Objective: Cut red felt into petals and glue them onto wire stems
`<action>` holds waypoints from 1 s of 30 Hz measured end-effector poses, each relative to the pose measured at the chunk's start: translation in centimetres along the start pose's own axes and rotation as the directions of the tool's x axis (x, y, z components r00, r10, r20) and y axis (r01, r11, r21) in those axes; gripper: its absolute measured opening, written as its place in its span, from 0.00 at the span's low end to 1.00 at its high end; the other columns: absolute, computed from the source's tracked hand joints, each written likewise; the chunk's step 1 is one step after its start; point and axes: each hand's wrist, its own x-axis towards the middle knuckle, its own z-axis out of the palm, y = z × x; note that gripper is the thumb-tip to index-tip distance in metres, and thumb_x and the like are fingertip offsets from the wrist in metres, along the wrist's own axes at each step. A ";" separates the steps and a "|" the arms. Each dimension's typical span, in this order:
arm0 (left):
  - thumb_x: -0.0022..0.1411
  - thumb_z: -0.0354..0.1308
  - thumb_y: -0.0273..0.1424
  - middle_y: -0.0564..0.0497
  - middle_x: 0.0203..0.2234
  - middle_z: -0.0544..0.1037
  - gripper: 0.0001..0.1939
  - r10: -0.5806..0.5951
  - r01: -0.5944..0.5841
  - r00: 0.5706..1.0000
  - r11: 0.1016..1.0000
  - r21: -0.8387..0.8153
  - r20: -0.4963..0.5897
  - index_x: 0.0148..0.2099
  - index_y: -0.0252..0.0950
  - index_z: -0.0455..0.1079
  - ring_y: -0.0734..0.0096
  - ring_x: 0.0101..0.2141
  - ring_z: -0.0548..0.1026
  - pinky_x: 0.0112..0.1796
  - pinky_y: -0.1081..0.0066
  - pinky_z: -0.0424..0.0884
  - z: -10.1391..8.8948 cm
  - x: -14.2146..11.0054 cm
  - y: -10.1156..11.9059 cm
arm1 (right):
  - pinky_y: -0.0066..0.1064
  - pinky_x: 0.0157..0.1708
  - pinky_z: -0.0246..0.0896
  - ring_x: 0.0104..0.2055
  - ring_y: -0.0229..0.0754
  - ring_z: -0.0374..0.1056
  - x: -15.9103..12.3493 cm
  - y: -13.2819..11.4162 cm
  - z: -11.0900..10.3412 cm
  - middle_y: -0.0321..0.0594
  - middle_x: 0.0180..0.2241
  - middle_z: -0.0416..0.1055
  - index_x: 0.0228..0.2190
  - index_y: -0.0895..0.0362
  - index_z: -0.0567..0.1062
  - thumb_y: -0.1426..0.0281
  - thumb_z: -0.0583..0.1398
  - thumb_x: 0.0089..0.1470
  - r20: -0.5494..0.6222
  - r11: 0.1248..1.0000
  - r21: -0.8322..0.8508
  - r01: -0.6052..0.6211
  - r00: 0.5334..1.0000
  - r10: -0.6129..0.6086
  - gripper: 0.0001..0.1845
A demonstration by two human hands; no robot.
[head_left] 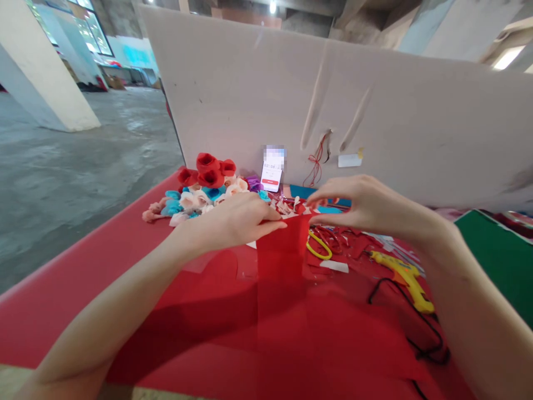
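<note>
A red felt sheet (pixel 281 261) stands up from the red table (pixel 62 289), held by its top edge between both hands. My left hand (pixel 237 219) pinches the sheet's upper left corner, fingers pressed together. My right hand (pixel 358 203) pinches the upper right corner, fingers curled over it. The rest of the sheet hangs down and spreads toward me across the table.
A pile of felt roses (pixel 200 189) in red, white, blue and purple lies behind my left hand. A phone (pixel 272 172) leans on the white board (pixel 333 100). Yellow-handled scissors (pixel 318 247), a yellow glue gun (pixel 410 280) with black cord and red scraps lie right. Green felt (pixel 499 255) is far right.
</note>
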 end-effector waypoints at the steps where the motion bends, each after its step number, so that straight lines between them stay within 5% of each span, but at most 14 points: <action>1: 0.62 0.46 0.36 0.57 0.12 0.59 0.21 0.001 -0.001 1.000 1.000 0.005 0.001 0.19 0.34 0.62 0.79 0.16 0.55 0.22 0.73 0.52 0.0 0.0 0.0 | 0.28 0.31 0.54 0.32 0.38 0.65 0.1 -0.3 0.4 0.37 0.34 0.73 0.38 0.54 0.74 0.59 0.59 0.48 0.000 1.000 0.016 0.015 1.000 -0.015 0.16; 6: 0.62 0.47 0.36 0.55 0.20 0.72 0.15 0.061 -0.061 0.998 0.996 -0.063 -0.010 0.30 0.37 0.71 0.78 0.21 0.65 0.25 0.74 0.57 -0.2 -0.2 0.5 | 0.27 0.28 0.52 0.28 0.36 0.65 0.9 -1.9 2.8 0.38 0.28 0.73 0.34 0.56 0.75 0.68 0.54 0.55 0.042 0.994 0.056 0.093 0.995 -0.095 0.10; 11: 0.62 0.46 0.35 0.56 0.20 0.72 0.15 0.057 -0.057 0.998 0.998 -0.016 -0.003 0.30 0.38 0.72 0.78 0.21 0.65 0.24 0.75 0.56 -0.5 -0.3 0.6 | 0.26 0.25 0.52 0.24 0.34 0.65 0.6 -1.1 2.7 0.37 0.26 0.74 0.32 0.56 0.77 0.70 0.55 0.54 0.021 0.993 0.069 0.092 0.995 -0.093 0.10; 15: 0.62 0.47 0.35 0.55 0.19 0.72 0.15 -0.014 0.011 0.993 1.000 -0.027 -0.120 0.31 0.38 0.73 0.79 0.20 0.66 0.22 0.75 0.56 -0.6 -0.4 -0.4 | 0.25 0.25 0.56 0.24 0.34 0.67 -0.5 0.7 1.5 0.37 0.27 0.76 0.32 0.57 0.78 0.69 0.57 0.52 -0.022 0.991 0.134 0.008 1.000 -0.005 0.09; 18: 0.59 0.50 0.34 0.53 0.21 0.75 0.12 -0.157 0.107 0.943 0.978 -0.178 -0.294 0.30 0.35 0.73 0.78 0.22 0.68 0.24 0.76 0.59 -0.5 -0.2 -1.0 | 0.25 0.24 0.59 0.25 0.35 0.68 -1.3 1.2 0.6 0.38 0.28 0.76 0.32 0.58 0.78 0.67 0.58 0.52 -0.075 0.985 0.169 -0.017 0.997 0.030 0.11; 21: 0.61 0.47 0.35 0.49 0.26 0.78 0.15 -0.297 0.093 0.892 0.858 -0.505 -0.341 0.34 0.33 0.72 0.76 0.25 0.72 0.26 0.76 0.65 0.2 0.5 -1.2 | 0.25 0.24 0.60 0.25 0.35 0.68 -1.8 0.9 -0.2 0.37 0.28 0.76 0.32 0.58 0.78 0.68 0.58 0.51 -0.112 0.981 0.190 -0.027 0.992 0.050 0.10; 24: 0.63 0.43 0.38 0.45 0.38 0.77 0.18 -0.206 -0.058 0.955 0.578 -0.814 -0.215 0.43 0.33 0.69 0.71 0.36 0.74 0.36 0.73 0.69 1.4 1.2 -0.8 | 0.24 0.24 0.60 0.24 0.34 0.67 -1.9 0.4 -0.6 0.36 0.27 0.76 0.32 0.59 0.79 0.70 0.58 0.50 -0.112 0.975 0.220 -0.024 0.992 0.049 0.09; 26: 0.60 0.49 0.40 0.44 0.43 0.75 0.18 -0.123 -0.044 0.985 0.485 -0.873 -0.118 0.47 0.35 0.68 0.69 0.41 0.73 0.37 0.72 0.69 2.3 1.5 -0.4 | 0.24 0.23 0.59 0.23 0.33 0.66 -1.9 0.3 -0.8 0.35 0.25 0.75 0.32 0.59 0.79 0.70 0.58 0.50 -0.110 0.974 0.226 -0.021 0.993 0.047 0.09; 30: 0.55 0.53 0.43 0.45 0.39 0.76 0.22 -0.021 -0.014 0.999 0.434 -0.901 -0.026 0.48 0.36 0.67 0.69 0.36 0.74 0.31 0.74 0.70 4.0 1.7 0.5 | 0.23 0.21 0.56 0.22 0.31 0.63 -1.9 0.0 -1.2 0.33 0.23 0.73 0.31 0.58 0.78 0.70 0.58 0.51 -0.120 0.973 0.227 -0.047 0.990 0.076 0.09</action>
